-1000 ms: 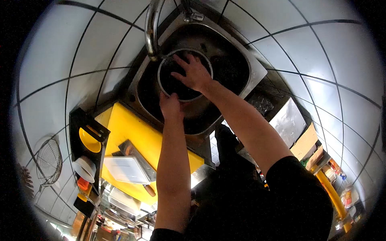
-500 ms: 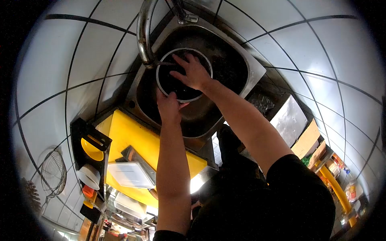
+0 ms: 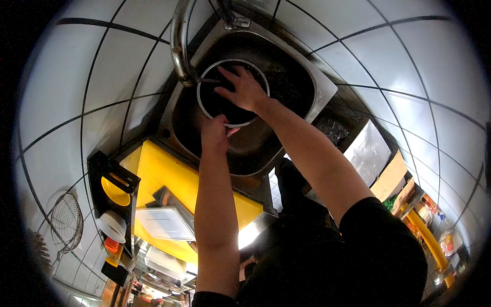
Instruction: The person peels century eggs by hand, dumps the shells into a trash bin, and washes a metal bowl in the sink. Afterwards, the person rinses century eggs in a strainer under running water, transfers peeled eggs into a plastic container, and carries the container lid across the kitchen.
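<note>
A round dark pan with a pale rim (image 3: 265,82) is in the metal sink (image 3: 322,88). My left hand (image 3: 215,134) is closed on the near edge of the pan, with the thumb at its rim. Spread fingers of my right hand (image 3: 241,90) reach over the dark inside of the pan; whether they touch its bottom is unclear. The curved faucet (image 3: 180,56) ends just left of the rim, and a thin stream of water seems to run from it into the pan.
Left of my left forearm lies a yellow cutting board (image 3: 163,169) with a cleaver (image 3: 166,197) and a white lid (image 3: 163,223). A yellow bowl (image 3: 115,192), a white bowl (image 3: 111,226) and a wire strainer (image 3: 67,221) are farther left. Right is a metal surface (image 3: 367,146).
The view has shifted, so the faucet appears farther left. My left hand has changed its hold slightly at the near rim. My right hand stays spread over the pan.
</note>
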`<state>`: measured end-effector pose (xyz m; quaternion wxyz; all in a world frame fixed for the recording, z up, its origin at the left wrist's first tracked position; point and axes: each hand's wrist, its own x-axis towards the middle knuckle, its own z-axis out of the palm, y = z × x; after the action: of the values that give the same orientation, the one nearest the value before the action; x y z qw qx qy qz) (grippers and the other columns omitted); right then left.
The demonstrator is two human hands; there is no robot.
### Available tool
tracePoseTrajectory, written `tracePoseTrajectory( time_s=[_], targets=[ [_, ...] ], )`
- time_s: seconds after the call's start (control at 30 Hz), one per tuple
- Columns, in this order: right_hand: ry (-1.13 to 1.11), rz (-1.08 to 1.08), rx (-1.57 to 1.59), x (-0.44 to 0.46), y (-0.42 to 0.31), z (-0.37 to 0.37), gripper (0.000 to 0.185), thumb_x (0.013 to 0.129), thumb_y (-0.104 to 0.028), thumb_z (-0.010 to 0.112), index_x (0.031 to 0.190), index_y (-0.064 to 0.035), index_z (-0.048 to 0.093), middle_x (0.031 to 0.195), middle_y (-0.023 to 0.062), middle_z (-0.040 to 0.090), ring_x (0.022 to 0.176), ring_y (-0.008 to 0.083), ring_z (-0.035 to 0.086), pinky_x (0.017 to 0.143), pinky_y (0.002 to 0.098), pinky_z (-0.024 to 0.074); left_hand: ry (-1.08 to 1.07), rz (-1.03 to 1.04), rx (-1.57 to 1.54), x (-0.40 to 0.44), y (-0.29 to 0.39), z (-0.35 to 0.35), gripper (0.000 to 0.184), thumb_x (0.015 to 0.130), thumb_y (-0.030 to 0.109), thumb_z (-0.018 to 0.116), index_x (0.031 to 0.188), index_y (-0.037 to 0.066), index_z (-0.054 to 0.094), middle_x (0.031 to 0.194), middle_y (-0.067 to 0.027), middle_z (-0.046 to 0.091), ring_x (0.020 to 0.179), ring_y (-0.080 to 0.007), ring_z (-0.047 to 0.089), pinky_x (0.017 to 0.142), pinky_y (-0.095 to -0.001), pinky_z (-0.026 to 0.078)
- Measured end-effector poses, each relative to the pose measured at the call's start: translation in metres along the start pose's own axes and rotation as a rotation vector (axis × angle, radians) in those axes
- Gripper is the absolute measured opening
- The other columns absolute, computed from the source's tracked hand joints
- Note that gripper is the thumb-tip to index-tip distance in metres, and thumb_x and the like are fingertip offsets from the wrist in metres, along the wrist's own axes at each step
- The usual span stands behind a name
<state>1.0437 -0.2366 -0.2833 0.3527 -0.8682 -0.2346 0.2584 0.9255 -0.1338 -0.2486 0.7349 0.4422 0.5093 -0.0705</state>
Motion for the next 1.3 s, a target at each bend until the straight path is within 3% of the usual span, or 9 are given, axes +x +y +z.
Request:
tracePoseTrajectory(
  time_s=[0.13,0.23,0.33,0.63,0.93,1.13,1.23,1.3],
  targets=[
    [0.04,0.021,0.133,-0.008,-0.001,0.005,0.073,0.094,-0.059,0.059,0.155,-0.0236,0.039,0.154,0.0268,0.033,0.141,0.0452,0.036,0.116,0.05,0.0344,0.097,0.098,0.167,-0.036,0.023,0.02,0.08,0.079,-0.007,0.051,0.153,0.016,0.028,0.133,-0.0202,0.053,0.105,-0.0383,0.065,0.076,-0.0474,0.064],
    [0.056,0.001,0.279,-0.014,-0.007,0.008,0.072,0.094,-0.057,0.061,0.154,-0.0224,0.04,0.154,0.0249,0.033,0.141,0.0432,0.038,0.116,0.0484,0.0349,0.058,0.138,0.266,-0.042,0.026,0.013,0.09,0.08,-0.006,0.048,0.161,0.017,0.014,0.147,-0.0249,0.041,0.118,-0.0403,0.06,0.079,-0.046,0.064],
    [0.082,0.012,0.403,-0.019,-0.01,0.016,0.072,0.095,-0.054,0.062,0.154,-0.0212,0.04,0.153,0.0233,0.034,0.14,0.0405,0.039,0.115,0.0464,0.0354,0.126,0.223,0.327,-0.061,0.033,0.021,0.091,0.081,-0.005,0.049,0.161,0.016,0.011,0.15,-0.0266,0.037,0.12,-0.0413,0.058,0.076,-0.0464,0.065],
    [0.178,-0.071,0.657,-0.028,-0.022,0.025,0.07,0.096,-0.045,0.065,0.154,-0.0153,0.039,0.15,0.0207,0.038,0.139,0.0365,0.041,0.117,0.0421,0.0325,0.339,0.347,0.869,-0.084,0.04,0.026,0.089,0.085,0.008,0.055,0.161,0.015,0.01,0.142,-0.0347,0.04,0.12,-0.0528,0.054,0.106,-0.0542,0.045],
    [0.201,-0.091,0.775,-0.031,-0.023,0.038,0.069,0.097,-0.047,0.061,0.154,-0.014,0.041,0.147,0.0193,0.043,0.139,0.0338,0.041,0.116,0.0406,0.0314,0.399,0.309,1.037,-0.103,0.051,0.041,0.089,0.086,0.01,0.055,0.161,0.015,0.008,0.139,-0.036,0.037,0.119,-0.052,0.056,0.102,-0.0526,0.049],
    [0.186,-0.038,0.688,-0.023,-0.007,0.04,0.07,0.095,-0.047,0.065,0.153,-0.0135,0.042,0.147,0.0199,0.043,0.138,0.0345,0.042,0.116,0.0416,0.0324,0.393,0.26,1.053,-0.1,0.051,0.052,0.087,0.086,0.011,0.054,0.161,0.013,0.009,0.14,-0.0355,0.037,0.115,-0.0508,0.058,0.098,-0.0513,0.053],
    [0.176,-0.098,0.595,-0.019,-0.001,0.03,0.071,0.094,-0.045,0.067,0.152,-0.0126,0.043,0.146,0.0213,0.044,0.137,0.0383,0.042,0.115,0.0436,0.0334,0.36,0.343,0.895,-0.067,0.031,0.031,0.084,0.087,0.008,0.053,0.16,0.012,0.013,0.142,-0.0325,0.04,0.116,-0.0471,0.06,0.093,-0.0522,0.055],
    [0.152,-0.129,0.267,-0.016,-0.007,0.022,0.07,0.094,-0.044,0.067,0.151,-0.0119,0.044,0.148,0.023,0.043,0.137,0.0415,0.042,0.116,0.0452,0.0339,0.252,0.239,0.369,-0.064,0.028,0.028,0.076,0.088,0.005,0.053,0.157,0.01,0.022,0.139,-0.0276,0.048,0.115,-0.0449,0.06,0.093,-0.0548,0.055]
  ],
)
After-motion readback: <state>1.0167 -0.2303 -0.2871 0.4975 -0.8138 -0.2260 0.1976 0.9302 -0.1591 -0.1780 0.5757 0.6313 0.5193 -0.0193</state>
